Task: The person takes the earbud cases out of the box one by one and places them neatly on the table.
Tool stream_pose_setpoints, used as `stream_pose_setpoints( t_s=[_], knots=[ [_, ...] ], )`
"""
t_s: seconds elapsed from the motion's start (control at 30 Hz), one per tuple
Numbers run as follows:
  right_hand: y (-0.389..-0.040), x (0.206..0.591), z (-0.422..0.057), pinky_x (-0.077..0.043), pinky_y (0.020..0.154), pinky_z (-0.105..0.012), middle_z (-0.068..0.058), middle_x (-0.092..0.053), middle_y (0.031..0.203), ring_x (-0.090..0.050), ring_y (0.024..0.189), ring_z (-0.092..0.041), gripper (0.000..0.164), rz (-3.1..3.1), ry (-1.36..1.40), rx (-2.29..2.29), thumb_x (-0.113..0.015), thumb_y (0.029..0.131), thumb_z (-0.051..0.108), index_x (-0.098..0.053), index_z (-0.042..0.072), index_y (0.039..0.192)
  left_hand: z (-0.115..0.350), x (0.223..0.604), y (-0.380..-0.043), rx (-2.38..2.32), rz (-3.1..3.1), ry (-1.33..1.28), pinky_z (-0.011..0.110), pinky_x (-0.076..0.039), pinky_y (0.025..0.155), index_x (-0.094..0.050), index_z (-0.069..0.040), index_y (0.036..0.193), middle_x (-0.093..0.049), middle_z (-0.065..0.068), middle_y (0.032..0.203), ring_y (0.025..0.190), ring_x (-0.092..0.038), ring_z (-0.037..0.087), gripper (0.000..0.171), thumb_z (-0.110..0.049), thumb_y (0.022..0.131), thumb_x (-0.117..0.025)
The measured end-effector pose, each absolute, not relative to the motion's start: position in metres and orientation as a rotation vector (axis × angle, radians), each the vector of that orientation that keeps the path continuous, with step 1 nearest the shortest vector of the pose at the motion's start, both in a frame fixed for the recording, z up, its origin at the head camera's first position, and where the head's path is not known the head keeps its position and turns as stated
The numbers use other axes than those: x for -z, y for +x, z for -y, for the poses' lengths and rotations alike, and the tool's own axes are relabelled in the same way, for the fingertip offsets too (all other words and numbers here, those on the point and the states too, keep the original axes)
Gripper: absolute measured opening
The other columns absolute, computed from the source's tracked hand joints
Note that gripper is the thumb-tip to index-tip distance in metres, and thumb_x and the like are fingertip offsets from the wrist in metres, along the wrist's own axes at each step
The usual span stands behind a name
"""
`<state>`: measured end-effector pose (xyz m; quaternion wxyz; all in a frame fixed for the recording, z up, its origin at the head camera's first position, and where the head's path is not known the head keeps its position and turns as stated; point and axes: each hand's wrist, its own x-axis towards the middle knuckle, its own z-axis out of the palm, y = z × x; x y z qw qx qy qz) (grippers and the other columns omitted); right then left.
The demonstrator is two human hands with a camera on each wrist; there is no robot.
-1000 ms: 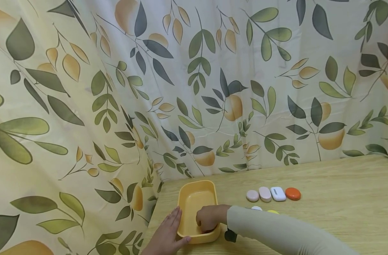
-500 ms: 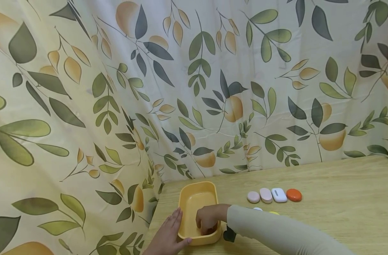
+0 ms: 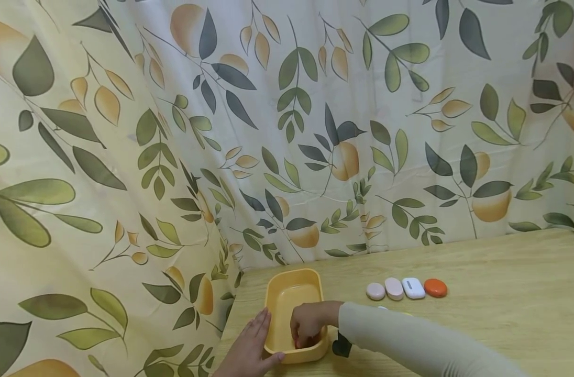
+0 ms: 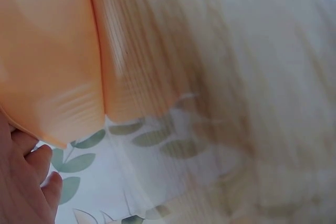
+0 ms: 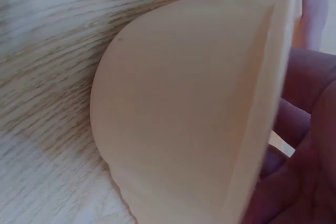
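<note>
A yellow-orange open box (image 3: pixel 294 356) stands at the table's left end. My left hand (image 3: pixel 249 343) rests against its left side, fingers fairly straight and the thumb at its near edge. Inside the near right part of the box, my right hand (image 3: pixel 308 320) has its fingers curled downward. Under those fingertips shows a small dark red thing (image 3: pixel 310 341), mostly hidden by the hand. In the right wrist view the box wall (image 5: pixel 184 93) covers the fingertips of the right hand (image 5: pixel 304 140). The left wrist view shows the box's side (image 4: pixel 47 51) beside the left fingers.
Right of the box, a row holds a round pink case (image 3: pixel 375 291), an oval pink case (image 3: pixel 394 288), a white case (image 3: pixel 413 288) and an orange-red case (image 3: pixel 435 288). A black thing (image 3: pixel 341 345) lies beside the box. The right sleeve (image 3: pixel 409 335) partly covers a yellow thing. Patterned curtains border the table.
The right hand stays in the box with only slight finger movement. The left hand keeps its place against the side. The view has shifted slightly.
</note>
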<state>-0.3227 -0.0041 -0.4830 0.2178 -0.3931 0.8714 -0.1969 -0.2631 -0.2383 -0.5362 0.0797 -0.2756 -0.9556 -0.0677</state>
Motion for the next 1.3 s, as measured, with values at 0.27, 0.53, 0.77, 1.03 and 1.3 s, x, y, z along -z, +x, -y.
stream_pose_setpoints(
  t_s=[0.27, 0.53, 0.77, 1.03, 1.3],
  knots=[
    [-0.318, 0.478, 0.0, -0.054, 0.056, -0.025, 0.006, -0.061, 0.073, -0.06, 0.062, -0.008, 0.003, -2.364, -0.947, 0.886, -0.075, 0.084, 0.008, -0.073, 0.008, 0.086, 0.239, 0.537, -0.264, 0.225, 2.854, -0.833, 0.054, -0.032, 0.107, -0.028, 0.005, 0.15, -0.025, 0.018, 0.157, 0.142, -0.028, 0.03, 0.089, -0.061, 0.094, -0.048],
    [-0.318, 0.479, -0.006, -0.059, 0.062, -0.038, -0.003, -0.066, 0.077, -0.064, 0.07, -0.016, 0.004, -2.13, -0.839, 1.253, -0.069, 0.088, 0.002, -0.071, 0.005, 0.088, 0.24, 0.537, -0.264, 0.198, 2.881, -0.804, 0.053, -0.031, 0.109, -0.028, 0.005, 0.15, -0.025, 0.018, 0.157, 0.142, -0.028, 0.03, 0.094, -0.068, 0.092, -0.044],
    [-0.321, 0.474, -0.019, -0.059, 0.065, -0.041, -0.007, -0.067, 0.081, -0.065, 0.072, -0.018, 0.004, -2.059, -0.768, 1.408, -0.068, 0.089, 0.002, -0.072, 0.001, 0.092, 0.24, 0.533, -0.263, 0.184, 2.857, -0.82, 0.053, -0.031, 0.109, -0.029, 0.006, 0.15, -0.026, 0.018, 0.156, 0.142, -0.028, 0.031, 0.093, -0.067, 0.093, -0.044],
    [-0.323, 0.469, -0.039, -0.058, 0.064, -0.034, -0.008, -0.068, 0.083, -0.064, 0.072, -0.016, 0.005, -2.051, -0.747, 1.439, -0.069, 0.089, 0.003, -0.071, 0.001, 0.092, 0.241, 0.533, -0.264, 0.169, 2.859, -0.821, 0.053, -0.031, 0.108, -0.029, 0.005, 0.15, -0.025, 0.017, 0.157, 0.142, -0.027, 0.031, 0.094, -0.069, 0.093, -0.041],
    [-0.319, 0.469, -0.052, -0.058, 0.065, -0.033, -0.008, -0.069, 0.084, -0.065, 0.07, -0.016, 0.007, -2.012, -0.74, 1.456, -0.067, 0.091, 0.006, -0.071, 0.001, 0.093, 0.238, 0.538, -0.264, 0.151, 2.871, -0.815, 0.052, -0.03, 0.109, -0.03, 0.005, 0.149, -0.026, 0.018, 0.156, 0.141, -0.028, 0.032, 0.098, -0.072, 0.091, -0.041]
  ],
)
